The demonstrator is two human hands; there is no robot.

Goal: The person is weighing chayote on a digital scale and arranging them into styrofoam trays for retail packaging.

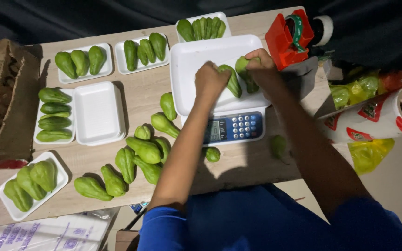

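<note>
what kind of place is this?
Likely a small produce packing station: a digital scale under a white foam tray, loose green chayotes on the wooden table, and a red tape dispenser.

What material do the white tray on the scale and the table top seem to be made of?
White tray: probably foam plastic, matte, with thick soft rounded rims. Table top: pale wood grain, flat and even, so perhaps laminate board rather than solid wood.

Blue scale screen [216, 130] (beneath white tray [187, 65])
</note>
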